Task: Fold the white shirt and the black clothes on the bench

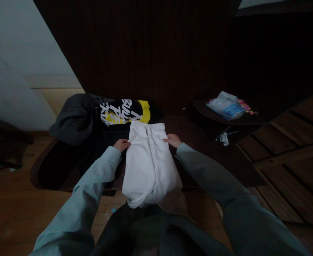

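At the left, a grey garment (74, 119) lies beside a printed black one (128, 112); the left hand (122, 144) pinches one edge of the white cloth (149, 160), which reaches past the dark bench's (191, 137) front; the right hand (173, 140) pinches the other; rightmost, a plastic packet (225, 107) rests on a shelf (202, 107).

Garment (140, 163) of matt cloth

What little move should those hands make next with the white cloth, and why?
Probably pull the white cloth gently taut sideways: the left hand and right hand pinch its opposite edges near the far end, and a line, crease or seam, runs down between them.
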Motion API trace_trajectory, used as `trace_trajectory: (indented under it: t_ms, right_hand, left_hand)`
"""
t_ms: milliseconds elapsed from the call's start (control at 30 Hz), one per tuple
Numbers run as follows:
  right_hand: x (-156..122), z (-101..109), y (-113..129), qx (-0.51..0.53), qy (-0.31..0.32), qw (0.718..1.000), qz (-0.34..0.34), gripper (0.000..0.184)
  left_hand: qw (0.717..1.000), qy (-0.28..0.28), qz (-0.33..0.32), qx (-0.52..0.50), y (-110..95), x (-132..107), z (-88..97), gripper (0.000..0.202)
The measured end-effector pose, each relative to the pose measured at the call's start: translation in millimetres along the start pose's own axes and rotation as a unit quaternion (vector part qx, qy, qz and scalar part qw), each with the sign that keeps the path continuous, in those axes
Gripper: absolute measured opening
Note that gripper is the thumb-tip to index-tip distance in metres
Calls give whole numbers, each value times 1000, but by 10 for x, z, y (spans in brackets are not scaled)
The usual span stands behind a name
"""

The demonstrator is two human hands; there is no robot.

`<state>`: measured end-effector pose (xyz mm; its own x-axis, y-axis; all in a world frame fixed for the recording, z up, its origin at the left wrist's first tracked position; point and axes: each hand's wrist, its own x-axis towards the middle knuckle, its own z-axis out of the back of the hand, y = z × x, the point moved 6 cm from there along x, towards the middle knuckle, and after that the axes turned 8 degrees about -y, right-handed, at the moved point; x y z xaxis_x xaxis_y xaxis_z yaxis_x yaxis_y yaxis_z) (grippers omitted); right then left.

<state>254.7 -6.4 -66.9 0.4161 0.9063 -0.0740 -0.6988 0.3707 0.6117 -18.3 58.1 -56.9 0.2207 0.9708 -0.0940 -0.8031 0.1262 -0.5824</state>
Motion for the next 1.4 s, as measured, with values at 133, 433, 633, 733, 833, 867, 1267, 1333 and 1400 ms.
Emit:
trace_trajectory:
  t_ms: [133,433,633,733,833,867,1267,1333,1400]
  right_hand:
    - [-156,82,206,-68,-64,994,50,17]
    - [-541,-339,657,-162,74,968,179,27]
    - [-531,-381,605,-156,47,968,188,20]
    - [-563,-371,623,-89,43,974,203,10]
    - [-602,-396,638,6,51,978,204,6]
    - [-610,-414,635,25,56,978,199,8]
    - [-648,-461,652,-13,174,963,206,28]
    - [-678,-463,646,-13,205,955,215,26]
    - [-703,-470,637,-15,220,948,228,23]
  left_hand:
    - [992,-87,-29,85,-256,-256,58,27]
    - [914,108,-372,122,-911,-1141,-577,20]
    - [931,104,-327,121,-694,-1440,-561,52]
    - [933,90,-317,146,-589,-1590,-587,52]
    - [933,95,-305,167,-541,-1681,-633,31]
    - [932,103,-303,169,-544,-1707,-645,22]
    - [962,-17,-155,223,-186,-1309,-29,37]
    - [961,-2,-124,248,-55,-1241,1,36]
    - [964,27,-120,235,29,-1222,-37,30]
